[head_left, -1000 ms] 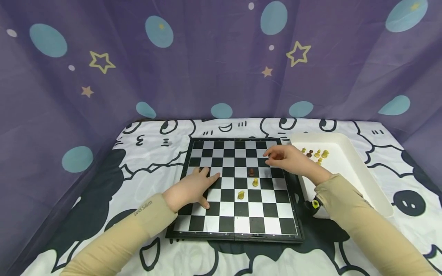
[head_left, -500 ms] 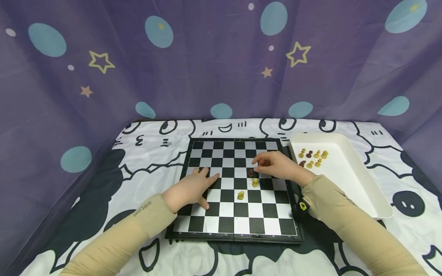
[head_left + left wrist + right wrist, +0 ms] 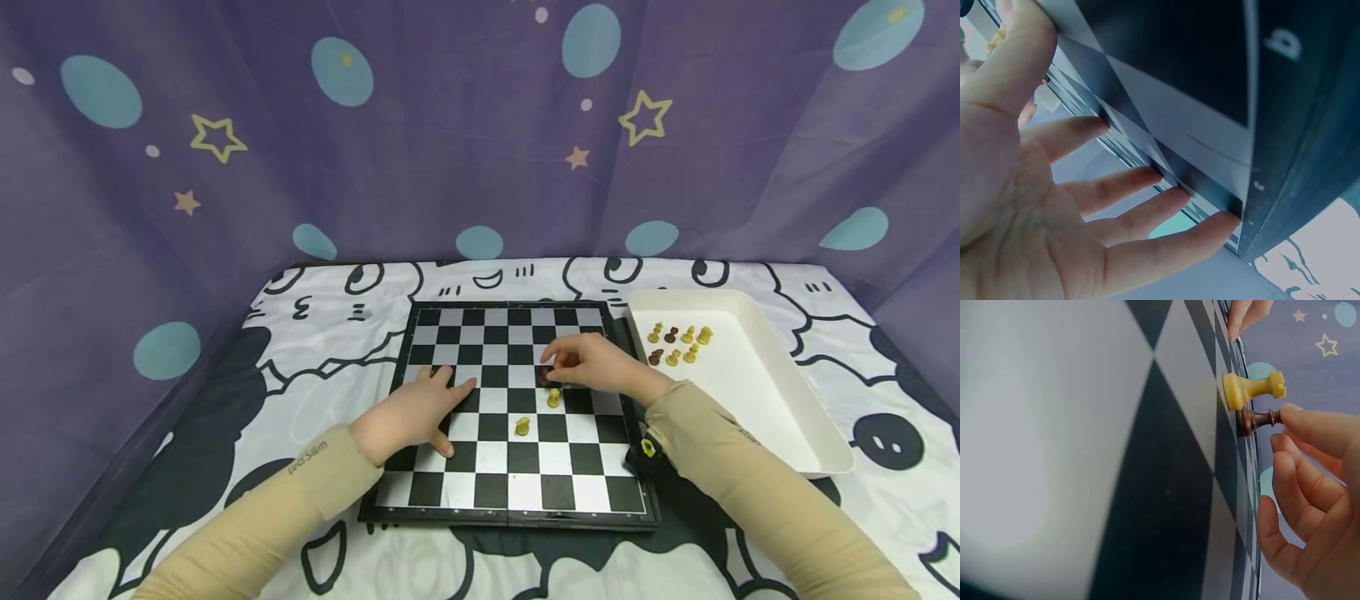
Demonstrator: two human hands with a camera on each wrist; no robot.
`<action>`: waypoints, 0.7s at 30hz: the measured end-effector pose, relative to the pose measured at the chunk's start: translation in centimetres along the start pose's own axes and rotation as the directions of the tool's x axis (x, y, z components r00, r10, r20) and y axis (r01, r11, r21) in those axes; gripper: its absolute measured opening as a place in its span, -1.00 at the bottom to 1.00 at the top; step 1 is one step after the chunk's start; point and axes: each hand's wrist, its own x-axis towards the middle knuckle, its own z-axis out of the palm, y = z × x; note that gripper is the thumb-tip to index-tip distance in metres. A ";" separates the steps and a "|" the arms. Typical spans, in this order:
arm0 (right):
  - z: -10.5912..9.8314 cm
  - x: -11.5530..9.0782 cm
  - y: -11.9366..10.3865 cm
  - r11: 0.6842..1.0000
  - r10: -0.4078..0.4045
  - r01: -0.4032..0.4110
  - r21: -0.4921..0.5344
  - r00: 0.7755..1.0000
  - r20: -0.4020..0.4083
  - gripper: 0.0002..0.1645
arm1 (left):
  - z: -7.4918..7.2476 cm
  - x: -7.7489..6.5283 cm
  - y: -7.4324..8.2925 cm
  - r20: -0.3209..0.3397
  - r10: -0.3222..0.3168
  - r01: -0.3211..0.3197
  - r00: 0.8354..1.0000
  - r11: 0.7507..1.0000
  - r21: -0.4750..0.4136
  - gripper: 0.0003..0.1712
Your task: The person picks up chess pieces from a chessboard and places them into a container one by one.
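Observation:
The black-and-white chessboard (image 3: 491, 458) lies flat with a few pieces on it. My right hand (image 3: 588, 363) reaches over its right half, and thumb and index finger pinch the top of a brown chess piece (image 3: 1254, 420), hiding its head. The piece's base is at the board surface. Close beside it stands a yellow rook (image 3: 1247, 389), also seen as the yellow rook (image 3: 553, 397) in the head view. Nearer the front is another yellow chess piece (image 3: 522, 426). My left hand (image 3: 408, 408) rests on the board's left side with fingers spread, fingertips (image 3: 1225, 219) on the squares.
A white tray (image 3: 787, 392) stands to the right of the board, with several yellow pieces (image 3: 689, 334) and two brown pieces (image 3: 656, 357) near its left side. A cartoon-print cloth (image 3: 330, 333) covers the table. A purple curtain (image 3: 480, 150) hangs behind.
My right hand has moved left and slightly down from the board's right edge to the brown chess piece and now pinches it. The left hand has stayed in place.

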 end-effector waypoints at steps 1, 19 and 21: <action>0.0 0.0 0.0 1.000 0.000 0.000 0.002 1.000 0.003 -0.76 | 0.0 0.0 0.0 0.000 -0.001 0.001 1.000 1.000 -0.002 0.15; 0.4 0.3 -0.5 1.000 -0.021 0.021 0.006 0.999 0.025 -0.81 | -0.1 -0.3 0.0 -0.015 0.022 -0.022 1.000 1.000 0.006 0.16; 0.4 0.3 -0.5 1.000 -0.021 0.021 0.013 0.999 0.031 -0.83 | -0.1 -0.2 -0.1 -0.010 0.020 -0.020 1.000 1.000 0.005 0.16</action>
